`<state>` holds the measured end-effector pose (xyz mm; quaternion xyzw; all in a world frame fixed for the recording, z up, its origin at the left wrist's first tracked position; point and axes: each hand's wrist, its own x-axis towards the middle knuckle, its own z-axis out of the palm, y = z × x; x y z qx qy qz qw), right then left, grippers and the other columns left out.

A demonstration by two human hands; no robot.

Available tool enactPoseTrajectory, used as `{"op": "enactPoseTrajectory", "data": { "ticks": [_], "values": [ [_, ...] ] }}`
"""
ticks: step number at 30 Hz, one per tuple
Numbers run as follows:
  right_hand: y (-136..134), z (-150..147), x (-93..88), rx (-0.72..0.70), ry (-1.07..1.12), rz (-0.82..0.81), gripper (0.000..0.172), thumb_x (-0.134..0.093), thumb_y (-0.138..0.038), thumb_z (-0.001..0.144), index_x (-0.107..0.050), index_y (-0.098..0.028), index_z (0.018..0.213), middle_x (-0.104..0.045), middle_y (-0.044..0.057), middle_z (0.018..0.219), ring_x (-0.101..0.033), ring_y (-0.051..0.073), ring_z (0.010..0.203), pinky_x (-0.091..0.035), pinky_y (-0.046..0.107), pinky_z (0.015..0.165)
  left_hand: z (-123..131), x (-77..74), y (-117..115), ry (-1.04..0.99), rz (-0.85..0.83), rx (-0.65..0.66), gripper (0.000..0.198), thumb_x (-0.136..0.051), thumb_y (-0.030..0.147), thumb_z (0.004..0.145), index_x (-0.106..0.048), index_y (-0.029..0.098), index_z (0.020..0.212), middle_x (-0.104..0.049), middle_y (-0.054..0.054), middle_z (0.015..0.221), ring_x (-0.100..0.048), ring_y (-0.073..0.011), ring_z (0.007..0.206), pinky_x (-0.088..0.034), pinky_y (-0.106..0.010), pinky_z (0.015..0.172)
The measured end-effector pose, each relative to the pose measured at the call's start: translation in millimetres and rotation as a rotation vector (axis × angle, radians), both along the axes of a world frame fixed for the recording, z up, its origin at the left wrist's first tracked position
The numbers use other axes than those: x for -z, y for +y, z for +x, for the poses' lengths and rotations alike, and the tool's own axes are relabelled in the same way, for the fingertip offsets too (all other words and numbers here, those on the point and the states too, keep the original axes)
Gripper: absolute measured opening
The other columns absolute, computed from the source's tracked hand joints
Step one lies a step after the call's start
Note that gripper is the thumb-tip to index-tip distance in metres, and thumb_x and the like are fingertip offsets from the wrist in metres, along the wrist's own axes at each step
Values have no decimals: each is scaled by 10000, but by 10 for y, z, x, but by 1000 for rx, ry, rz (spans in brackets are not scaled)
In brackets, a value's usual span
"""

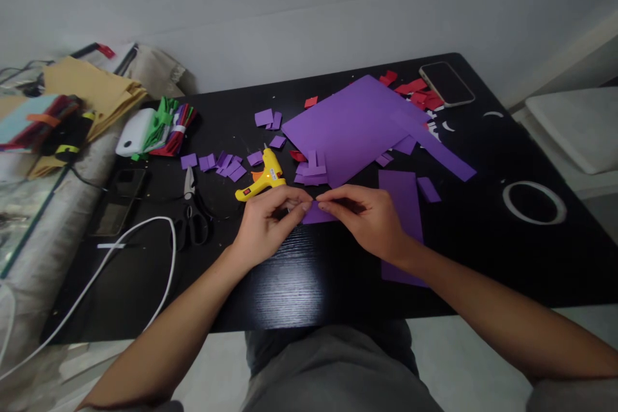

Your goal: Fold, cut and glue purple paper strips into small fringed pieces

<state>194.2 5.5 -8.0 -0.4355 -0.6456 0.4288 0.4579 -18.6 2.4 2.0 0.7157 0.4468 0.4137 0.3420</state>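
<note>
My left hand (pixel 270 222) and my right hand (pixel 367 217) meet over the black table (pixel 299 283), both pinching a small purple foam piece (pixel 316 214) between thumbs and fingers. Just beyond my left hand lies a yellow glue gun (pixel 261 181) with its nozzle pointing away. A large purple foam sheet (pixel 352 125) lies further back. A purple strip (pixel 403 206) runs under my right wrist. Small purple squares (pixel 226 164) are scattered left of the glue gun, and a small stack of them (pixel 311 170) sits right of it.
Black scissors (pixel 192 215) lie left of my left hand, beside a white cable (pixel 145 251) and a dark phone (pixel 116 203). Another phone (pixel 447 84) and red scraps (pixel 418 93) are at the back right. A white tape ring (pixel 533 201) is at right. Coloured foam sheets (pixel 167 125) lie at back left.
</note>
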Motion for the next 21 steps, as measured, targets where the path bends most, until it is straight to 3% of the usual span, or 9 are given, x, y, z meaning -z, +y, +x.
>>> {"op": "enactPoseTrajectory", "data": {
  "ticks": [7, 15, 21],
  "values": [
    [-1, -10, -39, 1, 14, -19, 71, -792, -268, 917, -845, -271, 965, -855, 12, 957, -807, 213, 858, -665, 344, 803, 28, -3, -1, -103, -73, -8, 89, -760, 268, 932, -755, 187, 970, -770, -25, 849, -701, -126, 714, -603, -242, 690],
    [-1, -21, -28, -29, 15, -77, 87, -803, -292, 899, -817, -244, 970, -839, 22, 936, -788, 209, 841, -629, 332, 763, 22, 76, -8, -280, -127, 45, 243, -770, 184, 927, -560, 220, 1045, -747, -3, 887, -739, -117, 801, -609, -237, 765],
    [-5, -9, -50, -65, -80, -55, 77, -769, -297, 930, -812, -237, 951, -831, 14, 911, -745, 187, 780, -538, 305, 656, 22, 84, -36, -239, -129, 80, 252, -746, 177, 950, -527, 231, 1063, -763, -19, 934, -753, -127, 845, -610, -255, 792]
  ]
}}
